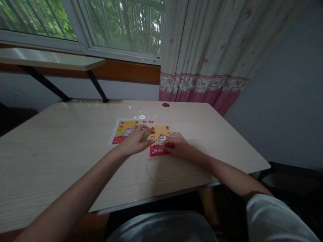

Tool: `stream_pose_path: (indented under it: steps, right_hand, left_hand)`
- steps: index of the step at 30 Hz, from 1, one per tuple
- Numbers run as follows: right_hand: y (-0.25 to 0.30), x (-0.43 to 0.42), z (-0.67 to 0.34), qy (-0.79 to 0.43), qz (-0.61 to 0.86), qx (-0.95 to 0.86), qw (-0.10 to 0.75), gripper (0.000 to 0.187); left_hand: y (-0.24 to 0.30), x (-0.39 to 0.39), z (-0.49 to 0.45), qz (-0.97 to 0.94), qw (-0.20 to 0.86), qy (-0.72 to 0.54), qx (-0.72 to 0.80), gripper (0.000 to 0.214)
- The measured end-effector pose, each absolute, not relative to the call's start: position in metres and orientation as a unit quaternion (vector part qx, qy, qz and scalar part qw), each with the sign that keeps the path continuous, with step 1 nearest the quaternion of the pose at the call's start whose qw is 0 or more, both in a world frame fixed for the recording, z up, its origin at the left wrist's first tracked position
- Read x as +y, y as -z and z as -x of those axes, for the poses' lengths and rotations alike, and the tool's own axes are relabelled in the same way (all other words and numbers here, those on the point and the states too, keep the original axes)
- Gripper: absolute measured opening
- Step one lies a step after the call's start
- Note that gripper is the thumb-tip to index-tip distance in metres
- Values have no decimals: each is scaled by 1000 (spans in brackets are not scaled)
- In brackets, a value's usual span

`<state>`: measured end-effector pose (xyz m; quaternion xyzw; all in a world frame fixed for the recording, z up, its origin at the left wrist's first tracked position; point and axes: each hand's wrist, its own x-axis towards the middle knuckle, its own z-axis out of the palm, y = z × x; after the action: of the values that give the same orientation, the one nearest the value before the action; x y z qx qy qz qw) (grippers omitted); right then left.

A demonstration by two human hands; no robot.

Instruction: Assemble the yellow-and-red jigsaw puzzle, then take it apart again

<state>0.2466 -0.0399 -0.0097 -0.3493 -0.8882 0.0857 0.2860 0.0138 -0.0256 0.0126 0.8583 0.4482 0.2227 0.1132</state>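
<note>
A yellow and red jigsaw puzzle [160, 131] with a white cartoon animal lies on the table before me. Its red lower strip has a gap where the pale tabletop shows through. My left hand [137, 139] rests along the puzzle's left edge, fingers stretched out and thumb apart. Over the lower right part, my right hand [178, 145] is pinched on a small red puzzle piece [169, 145], partly hidden by the fingers. Beyond the puzzle lie two loose red puzzle pieces [150, 121]. A matching printed picture [118, 131] with a white border sits left, partly behind my left hand.
The pale wooden table [101, 174] has a round brown cable hole [166, 105] near its back edge. A raised shelf [55, 60] on black legs stands at the back left. Behind are a window and a long curtain [199, 60]; a wall is on the right.
</note>
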Motion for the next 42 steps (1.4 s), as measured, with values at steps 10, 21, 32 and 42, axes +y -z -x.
stream_pose_path:
  steps: [10,21,32,42]
  right_hand:
    - [8,-47,-239,-94,358,-885,282,6]
    - [12,-47,-237,-86,355,-889,277,6]
    - [6,-49,-240,-64,339,-908,240,12]
    - [-1,-49,-247,-27,279,-943,180,18]
  left_hand:
    - [-4,-23,-7,-896,71,-105,425,56]
    - [-6,-24,-8,-896,58,-107,427,61]
    - [-5,-29,-17,-878,49,-103,465,68]
    - [-9,-31,-18,-873,46,-100,475,69]
